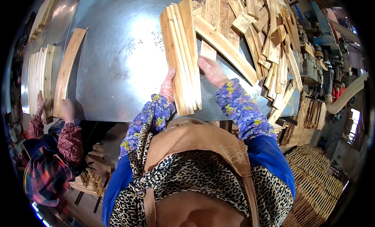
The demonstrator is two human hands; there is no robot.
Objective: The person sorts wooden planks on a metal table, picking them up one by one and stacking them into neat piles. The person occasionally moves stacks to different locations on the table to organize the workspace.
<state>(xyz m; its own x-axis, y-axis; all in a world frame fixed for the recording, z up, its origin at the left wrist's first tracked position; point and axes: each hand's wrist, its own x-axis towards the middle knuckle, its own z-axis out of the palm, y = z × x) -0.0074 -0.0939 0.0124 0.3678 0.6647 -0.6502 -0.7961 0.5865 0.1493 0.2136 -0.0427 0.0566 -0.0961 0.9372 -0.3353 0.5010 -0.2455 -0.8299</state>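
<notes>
Several long, pale wooden boards [176,59] lie side by side in a bundle before me on the metal table. A wider board [188,28] on the bundle's right side slants at its far end. My left hand [168,85] is closed against the bundle's left side, its thumb showing at the edge. From the right, my right hand [213,72] has its bent fingers against the rightmost board; its fingertips are partly hidden and a little blurred. Just beyond that hand, a single board [226,49] lies slantwise.
A loose heap of wooden boards [269,43] covers the right of the metal table [109,78]. At left, a co-worker's hands [67,110] touch a board [69,71] beside a row of boards [37,78]. Stacked slats [312,180] stand lower right, below a pale hose [343,102].
</notes>
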